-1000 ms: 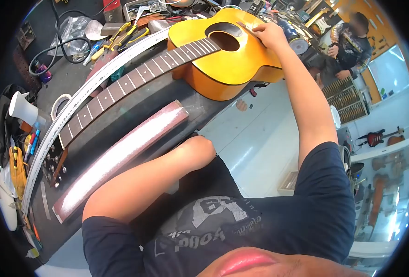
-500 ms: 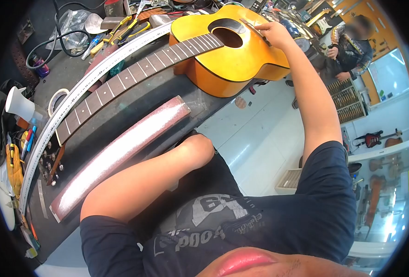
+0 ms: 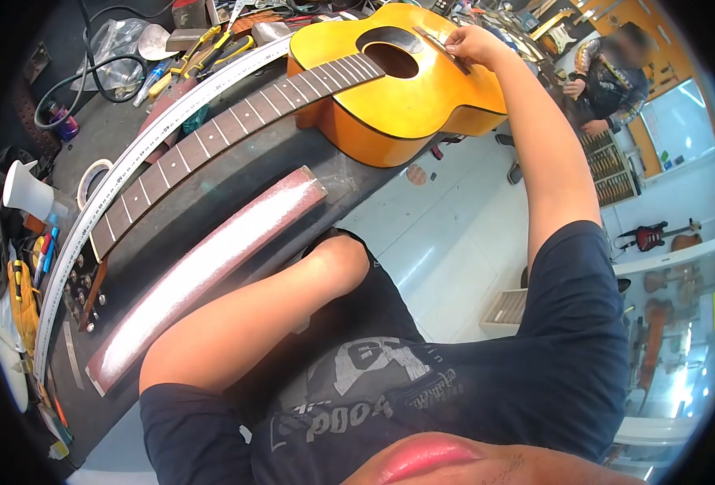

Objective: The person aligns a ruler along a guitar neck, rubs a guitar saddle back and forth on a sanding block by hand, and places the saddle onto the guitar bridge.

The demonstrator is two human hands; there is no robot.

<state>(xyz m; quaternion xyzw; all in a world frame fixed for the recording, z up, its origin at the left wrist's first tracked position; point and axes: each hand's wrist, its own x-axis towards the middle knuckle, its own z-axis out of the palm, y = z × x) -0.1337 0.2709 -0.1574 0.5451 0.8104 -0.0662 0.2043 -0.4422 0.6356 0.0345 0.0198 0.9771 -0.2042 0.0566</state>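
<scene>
An orange acoustic guitar (image 3: 406, 105) lies face up on the dark bench, its fretted neck (image 3: 212, 136) pointing to the lower left. My right hand (image 3: 471, 47) is at the bridge (image 3: 438, 50), with thumb and fingers pinched close together; anything between them is too small to make out. My left arm (image 3: 252, 319) is bent, with its rounded elbow beside the bench edge, and the left hand is hidden. A long reddish sanding board (image 3: 204, 279) with a whitish surface lies between the neck and my left arm.
A white measuring strip (image 3: 159, 125) runs along the neck's far side. Yellow-handled pliers (image 3: 204, 56), a tape roll (image 3: 92, 179), a white cup (image 3: 26, 187) and cables crowd the bench. Another person (image 3: 616, 77) is at the upper right, beyond a wooden rack (image 3: 609, 166).
My right hand has curled its fingers closer together at the bridge. The guitar and bench items appear slightly shifted left in view. My left arm has barely moved.
</scene>
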